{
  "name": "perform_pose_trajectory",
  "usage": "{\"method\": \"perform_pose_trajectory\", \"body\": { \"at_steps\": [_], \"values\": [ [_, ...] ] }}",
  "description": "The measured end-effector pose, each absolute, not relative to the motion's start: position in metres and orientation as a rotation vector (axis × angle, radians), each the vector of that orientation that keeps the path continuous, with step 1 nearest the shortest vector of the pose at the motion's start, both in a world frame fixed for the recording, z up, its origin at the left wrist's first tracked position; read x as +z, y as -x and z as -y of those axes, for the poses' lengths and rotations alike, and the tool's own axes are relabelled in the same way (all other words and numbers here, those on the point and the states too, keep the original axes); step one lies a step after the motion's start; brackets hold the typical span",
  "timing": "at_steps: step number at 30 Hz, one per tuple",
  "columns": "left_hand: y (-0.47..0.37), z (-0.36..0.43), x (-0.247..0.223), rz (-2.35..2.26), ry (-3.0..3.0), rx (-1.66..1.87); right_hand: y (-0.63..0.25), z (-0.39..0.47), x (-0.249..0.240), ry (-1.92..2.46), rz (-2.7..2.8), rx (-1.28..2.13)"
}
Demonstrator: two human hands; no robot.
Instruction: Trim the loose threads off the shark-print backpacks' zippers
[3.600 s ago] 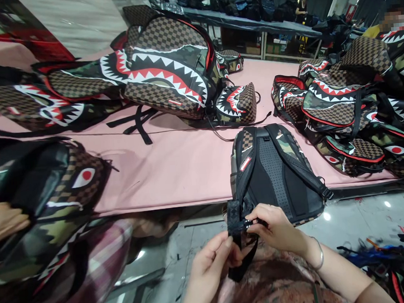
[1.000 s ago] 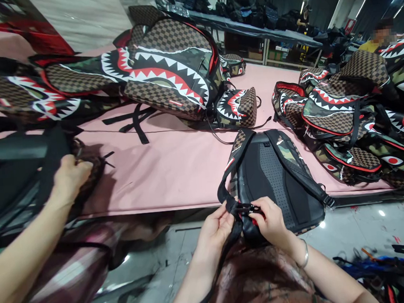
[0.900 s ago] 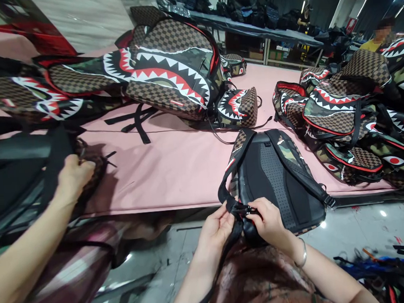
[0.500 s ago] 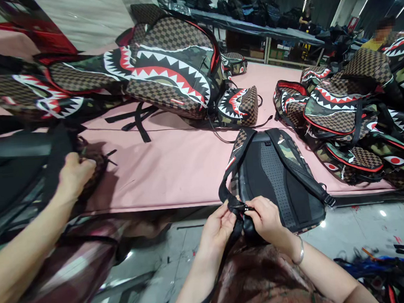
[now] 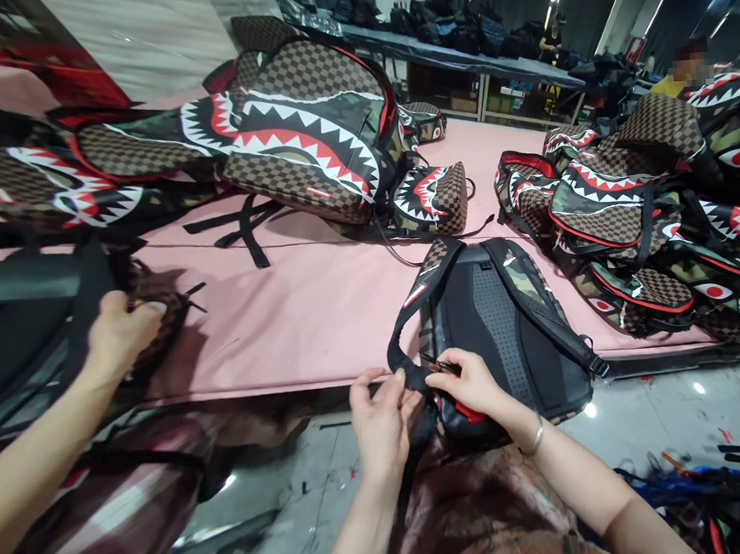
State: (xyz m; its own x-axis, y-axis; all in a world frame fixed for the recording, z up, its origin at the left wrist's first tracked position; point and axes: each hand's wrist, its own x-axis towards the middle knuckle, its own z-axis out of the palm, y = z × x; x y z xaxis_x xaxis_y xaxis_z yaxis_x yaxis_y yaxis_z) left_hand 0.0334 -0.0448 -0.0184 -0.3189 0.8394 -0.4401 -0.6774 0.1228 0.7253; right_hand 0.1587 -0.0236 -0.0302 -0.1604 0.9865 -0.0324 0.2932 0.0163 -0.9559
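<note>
A black backpack with a dotted mesh back panel and checkered, camouflage-patterned sides [image 5: 466, 321] is seen lying back-up on a pink-covered table [image 5: 283, 318], its lower end projecting past the near edge towards the wearer. Its looped black webbing shoulder strap [image 5: 396, 345] is raised at the near left corner. By the left hand [image 5: 382, 425], thumb and fingertips brought together, the strap appears to be pinched near its lower end. By the right hand [image 5: 471, 380], fingers closed, a slender dark pointed tool [image 5: 437, 363], possibly small snips, is held close to the strap; whether contact is made cannot be told. The step in hand is judged to be fine work at the strap's lower end. For the next move, the webbing is judged to need steady tension from the left, with the tool point to be guided clear of the left fingertips. A co-worker's hand [image 5: 118, 335] is noted at a dark bag [image 5: 20, 313] on the far left. Patterned bags with shark-mouth prints [image 5: 608, 203] are heaped to the right.
</note>
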Motion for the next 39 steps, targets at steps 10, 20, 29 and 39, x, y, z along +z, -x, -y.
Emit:
{"method": "perform_pose_trajectory", "body": {
  "at_steps": [10, 20, 29, 39],
  "values": [
    [-0.011, 0.065, 0.002, -1.46, -0.752, 1.5, -0.131, 0.035, -0.045, 1.412, 1.387, 1.098],
    [0.012, 0.04, -0.008, -1.463, -1.138, 0.821, -0.138, 0.049, -0.048, 1.234, 1.63, 0.826],
    [-0.002, 0.053, -0.012, -0.961, -0.468, 0.976, -0.15, 0.055, -0.049, 1.311, 1.54, 0.797],
    [-0.006, 0.06, -0.02, -0.808, -0.125, 0.919, -0.153, 0.056, -0.057, 1.339, 1.321, 1.028]
  ]
}}
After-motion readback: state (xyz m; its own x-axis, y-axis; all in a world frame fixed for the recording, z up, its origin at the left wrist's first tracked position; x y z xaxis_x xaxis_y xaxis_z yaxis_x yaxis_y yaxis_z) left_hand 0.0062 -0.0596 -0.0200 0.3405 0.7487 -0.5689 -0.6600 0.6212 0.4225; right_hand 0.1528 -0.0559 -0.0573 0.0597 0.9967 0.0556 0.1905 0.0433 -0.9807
